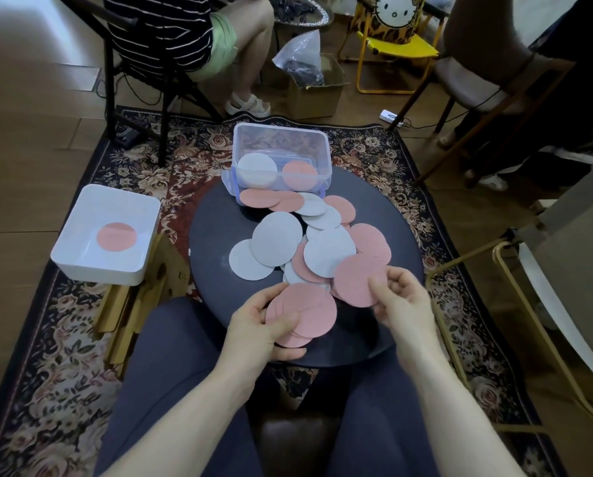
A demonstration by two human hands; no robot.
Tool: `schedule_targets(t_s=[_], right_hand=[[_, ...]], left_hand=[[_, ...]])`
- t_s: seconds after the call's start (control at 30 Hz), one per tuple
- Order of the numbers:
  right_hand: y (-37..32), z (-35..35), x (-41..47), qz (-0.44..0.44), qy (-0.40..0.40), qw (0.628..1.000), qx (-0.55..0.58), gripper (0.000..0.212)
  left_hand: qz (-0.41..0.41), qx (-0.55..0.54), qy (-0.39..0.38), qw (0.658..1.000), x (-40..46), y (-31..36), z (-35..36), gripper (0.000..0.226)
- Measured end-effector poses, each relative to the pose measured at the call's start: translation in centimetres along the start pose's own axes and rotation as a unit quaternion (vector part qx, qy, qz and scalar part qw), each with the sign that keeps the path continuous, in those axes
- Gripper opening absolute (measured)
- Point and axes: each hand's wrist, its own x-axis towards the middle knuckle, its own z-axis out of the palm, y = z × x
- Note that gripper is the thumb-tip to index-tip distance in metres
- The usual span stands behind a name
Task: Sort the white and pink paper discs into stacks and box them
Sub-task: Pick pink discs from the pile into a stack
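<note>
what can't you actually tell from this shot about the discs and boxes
Head view only:
- How many discs the left hand holds: its pink stack is fanned, lower ones covered by top disc and fingers.
- How many loose discs lie in the pile: they overlap.
- Height of the white stack and pink stack in the clear box: seen from above through hazy plastic.
- Whether the right hand pinches one pink disc or several.

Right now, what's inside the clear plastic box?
The clear plastic box holds a white disc stack on its left and a pink disc stack on its right. How many discs each stack holds cannot be seen.
</note>
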Motion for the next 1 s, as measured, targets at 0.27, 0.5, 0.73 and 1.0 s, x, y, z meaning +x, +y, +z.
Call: schedule_targets(t_s=[0.27,0.5,0.73,1.0], right_hand=[[0.5,2.6,-2.6,-0.028,-0.122,0.991,-0.043,0.01],[0.1,4.0,-3.1,-0.041,-0.175,0.98,-0.089,0.016],[-0.6,7.2,-3.2,-0.105,-0.207,0.96,-0.155,0.01],[-0.7,8.5,-3.3,-0.194,-0.206,0.919,-0.276,0.014]], left_hand=[[0.057,-0.016,-0.01,0.998,-0.4,0.9,-0.1,0.04],[0.164,0.073,-0.01,0.984,-0.1,1.5,-0.9,0.044],[0.226,0.252,-0.013,0.941,0.1,3.5,-3.1,0.034],[0.256,0.356,-0.02,0.899,0.4,3.1,-5.2,0.029]])
